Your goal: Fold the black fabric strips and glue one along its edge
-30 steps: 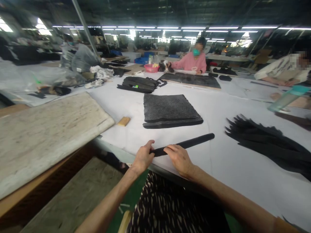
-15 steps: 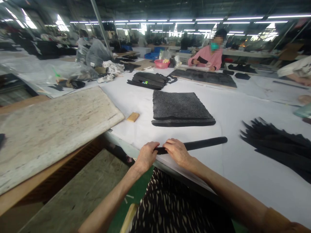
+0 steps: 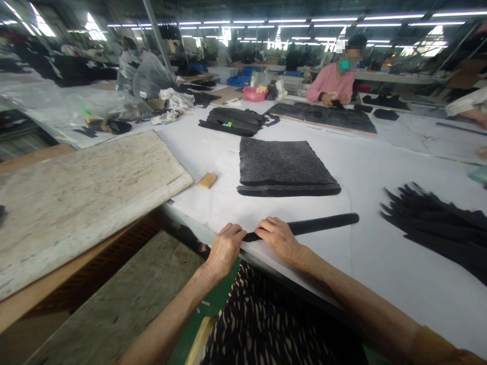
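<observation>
A long black fabric strip [image 3: 327,223] lies slantwise near the front edge of the white table, its rounded far end to the right. My left hand [image 3: 227,246] is closed on the strip's near end, at the table edge. My right hand [image 3: 279,237] grips the strip a little further along, its fingers curled over it and the fingertips partly hidden. A short black stretch shows between both hands. Beyond them sits a neat stack of dark grey fabric strips [image 3: 283,162]. A small yellow-tan block [image 3: 207,180] rests left of the stack.
A pale stained board [image 3: 91,197] slants across the left. Loose black strips [image 3: 437,228] fan out at the right. Farther back are a black fabric bundle [image 3: 236,120], a pink basket [image 3: 254,94] and a co-worker in a pink top [image 3: 325,83] by a dark panelled board [image 3: 323,115].
My left hand has shifted slightly left and down along the strip's end; my right hand is nearly still. The view has turned a little. The co-worker's hands have moved lower and closer together.
</observation>
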`<state>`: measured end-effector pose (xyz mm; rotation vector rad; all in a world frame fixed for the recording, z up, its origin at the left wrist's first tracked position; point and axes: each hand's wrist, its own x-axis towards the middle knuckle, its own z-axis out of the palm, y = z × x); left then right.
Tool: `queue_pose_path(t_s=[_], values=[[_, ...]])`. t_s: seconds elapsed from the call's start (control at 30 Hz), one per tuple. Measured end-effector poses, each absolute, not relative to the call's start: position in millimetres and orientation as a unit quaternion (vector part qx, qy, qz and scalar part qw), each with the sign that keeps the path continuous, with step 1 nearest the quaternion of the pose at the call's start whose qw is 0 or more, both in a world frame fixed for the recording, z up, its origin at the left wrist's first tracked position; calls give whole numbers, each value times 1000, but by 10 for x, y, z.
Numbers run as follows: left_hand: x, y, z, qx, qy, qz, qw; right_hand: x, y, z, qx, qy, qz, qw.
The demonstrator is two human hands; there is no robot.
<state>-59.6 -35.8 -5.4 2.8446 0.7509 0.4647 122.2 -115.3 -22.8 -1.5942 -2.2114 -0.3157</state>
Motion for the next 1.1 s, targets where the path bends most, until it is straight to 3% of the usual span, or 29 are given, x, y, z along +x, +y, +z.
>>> queue_pose_path(t_s=[0.6, 1.1], values=[[-746, -301, -68, 988, 120, 97, 15, 1260, -1183, -103, -514, -843, -133, 87], [-938, -370, -265, 948, 177, 261, 41, 1295, -1249, -90, -520, -838, -141, 87]])
